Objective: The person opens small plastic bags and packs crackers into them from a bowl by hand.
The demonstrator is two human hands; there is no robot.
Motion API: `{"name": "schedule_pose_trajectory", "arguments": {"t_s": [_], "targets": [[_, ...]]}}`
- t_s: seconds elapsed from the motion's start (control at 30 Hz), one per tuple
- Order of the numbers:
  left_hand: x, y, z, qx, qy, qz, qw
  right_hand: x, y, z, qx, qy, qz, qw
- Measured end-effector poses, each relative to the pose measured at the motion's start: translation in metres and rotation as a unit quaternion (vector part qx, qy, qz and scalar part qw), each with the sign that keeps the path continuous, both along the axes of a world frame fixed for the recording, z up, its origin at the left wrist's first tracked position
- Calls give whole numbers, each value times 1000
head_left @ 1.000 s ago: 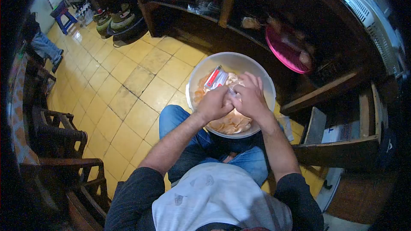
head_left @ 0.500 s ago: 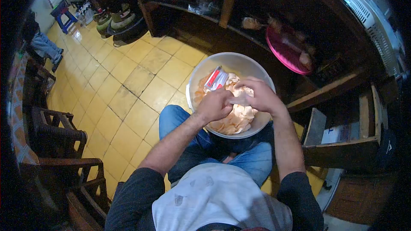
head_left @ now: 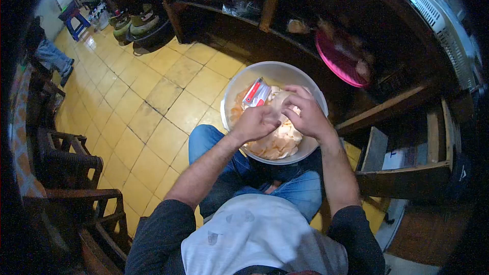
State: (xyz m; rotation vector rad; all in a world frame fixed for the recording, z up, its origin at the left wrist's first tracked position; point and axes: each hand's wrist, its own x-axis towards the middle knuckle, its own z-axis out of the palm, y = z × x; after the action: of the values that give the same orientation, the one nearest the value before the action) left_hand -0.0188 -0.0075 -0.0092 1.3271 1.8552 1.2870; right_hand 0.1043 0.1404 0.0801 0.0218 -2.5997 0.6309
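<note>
A round white plastic tub point(head_left: 317, 145) stands at my crossed legs, with thin pale-orange chips point(head_left: 277, 147) heaped inside. Flat clear plastic packs with red labels point(head_left: 257, 92) lie on the chips at the tub's far left. Above the heap, a thin clear plastic bag point(head_left: 278, 103) shows between my hands. My left hand point(head_left: 257, 122) pinches at its near left side, its fingertips slightly blurred. On the other side, my right hand point(head_left: 304, 113) has bent fingers closed on the bag. The bag's lower part is hard to make out against the chips.
Dark wooden shelving point(head_left: 219, 25) runs behind the tub and holds a pink tray point(head_left: 331, 63). A wooden frame point(head_left: 407, 175) stands at the right. Dark wooden chairs point(head_left: 76, 160) line the left. Green gas cylinders point(head_left: 142, 23) and a blue stool point(head_left: 75, 23) are farther back, near another person's legs point(head_left: 53, 56).
My left hand has opened its grasp a little and shifted slightly. My right hand's fingers have curled inward, and the bag between the hands now looks raised and more spread.
</note>
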Motion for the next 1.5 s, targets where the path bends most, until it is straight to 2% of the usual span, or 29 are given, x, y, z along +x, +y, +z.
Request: {"name": "schedule_pose_trajectory", "arguments": {"t_s": [0.03, 0.1, 0.13, 0.23, 0.37, 0.43, 0.5, 0.53, 0.57, 0.63, 0.67, 0.7, 0.73, 0.77, 0.8, 0.83, 0.9, 0.93, 0.97, 1.03, 1.1, 1.17, 1.2, 1.3, 1.33, 1.4, 1.43, 1.47, 1.5], "targets": [[1, -3, 11, 5, -26, -11, 1000, -2, -1, 0, 1, 1, 2, 1000], [2, -6, 11, 46, 6, -8, 999, -6, -5, 0, -108, -33, 19, 993], [3, -6, 12, 86, 37, -12, 996, -8, -10, 0, -108, -33, 20, 993], [3, -2, 19, 145, 12, -57, 988, -17, -22, 3, -133, -94, 56, 985], [-2, -2, 4, 159, -15, -79, 984, -25, -29, 3, -116, -121, 75, 983], [0, -4, 10, 108, -60, -114, 986, -27, -29, 5, -113, -115, 85, 983], [-3, -1, 6, 63, -59, -124, 989, -29, -28, 12, -150, -56, 17, 987], [-5, 0, 3, 18, -58, -132, 989, -28, -23, 13, -229, -71, -41, 970], [-6, 1, -3, 18, -59, -131, 989, -32, -13, 4, -324, 3, -50, 945], [-6, 3, -10, -24, -90, -148, 984, -37, -4, 11, -400, 110, -32, 909], [-7, 4, -13, -24, -90, -149, 984, -38, -3, 13, -370, 128, -5, 920], [-6, 3, -9, 40, -123, -152, 980, -36, -5, 12, -369, 128, -6, 920], [-5, 3, -7, 103, -155, -156, 970, -34, -10, 11, -324, 51, 6, 945], [-1, 2, -4, 104, -156, -158, 970, -31, -15, 9, -276, -27, 17, 961], [5, -1, 3, 94, -193, -142, 966, -30, -19, 4, -210, -52, 23, 976], [8, -3, 6, 85, -230, -125, 962, -28, -19, 0, -210, -53, 22, 976], [-4, 2, -2, 96, -190, -159, 964, -29, -17, -15, -416, -33, -93, 904], [-9, 1, -3, 107, -149, -194, 964, -32, -10, -22, -438, 65, -97, 891], [-9, -1, -4, 107, -149, -192, 964, -27, -6, -29, -439, 64, -96, 891], [-8, -3, 2, 98, -321, -86, 938, -11, -13, -27, -457, 192, -53, 867], [-12, -2, -2, 86, -320, -47, 942, 14, -14, -49, -298, 72, 19, 952], [-17, 1, -13, 91, -452, 38, 886, 22, -38, -26, -35, -4, 38, 999], [-15, 3, -3, 154, -520, -11, 840, 26, -46, -38, -64, 13, 30, 997], [-3, 8, -2, 176, -509, 30, 842, 26, -61, -57, -83, 55, -19, 995], [1, 9, 0, 203, -533, 23, 821, 25, -62, -58, -122, 69, -50, 989], [10, 10, 10, 234, -506, 33, 829, 20, -70, -58, -238, 89, -109, 961], [13, 10, 17, 257, -505, 29, 823, 19, -72, -61, -237, 90, -108, 961], [12, 8, 20, 258, -504, 28, 824, 18, -72, -65, -538, 69, -75, 837], [9, 6, 23, 246, -479, -13, 843, 17, -73, -64, -781, 40, -33, 622]]}}
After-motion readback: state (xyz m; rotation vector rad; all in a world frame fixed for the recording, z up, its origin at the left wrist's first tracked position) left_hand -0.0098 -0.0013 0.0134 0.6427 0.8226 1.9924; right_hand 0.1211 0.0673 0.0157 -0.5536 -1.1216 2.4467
